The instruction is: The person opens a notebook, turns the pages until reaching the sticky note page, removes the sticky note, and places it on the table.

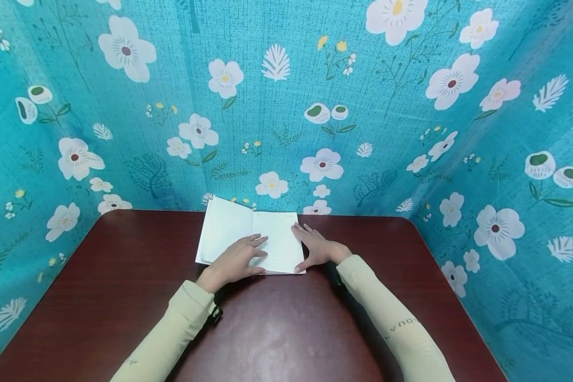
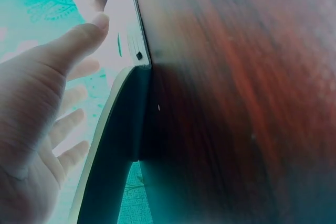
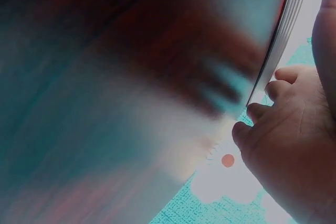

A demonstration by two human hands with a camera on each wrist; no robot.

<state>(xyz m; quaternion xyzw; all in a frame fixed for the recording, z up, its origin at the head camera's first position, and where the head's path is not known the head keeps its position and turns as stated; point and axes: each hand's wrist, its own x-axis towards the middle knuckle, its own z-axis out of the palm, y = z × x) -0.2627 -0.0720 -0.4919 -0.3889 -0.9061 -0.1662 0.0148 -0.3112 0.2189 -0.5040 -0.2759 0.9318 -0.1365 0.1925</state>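
An open notebook (image 1: pixel 279 239) with white pages lies near the far edge of the table. Its left cover side (image 1: pixel 222 225) tilts up off the tabletop; in the left wrist view the dark underside of that cover (image 2: pixel 113 145) stands away from the wood. My left hand (image 1: pixel 239 260) is over the middle of the notebook, its fingers spread and pointing right. At the notebook's right edge, my right hand (image 1: pixel 319 249) rests with thumb at the near corner and fingertips at the far part. The right wrist view shows those fingers along the page edges (image 3: pixel 283 30).
The dark red-brown wooden table (image 1: pixel 277 329) has a glossy surface and rounded far corners. A turquoise flowered curtain (image 1: pixel 277 132) hangs behind it and along both sides. Pale sleeves (image 1: pixel 391 313) cover both forearms, and a black strap (image 1: pixel 216 314) shows below the left wrist.
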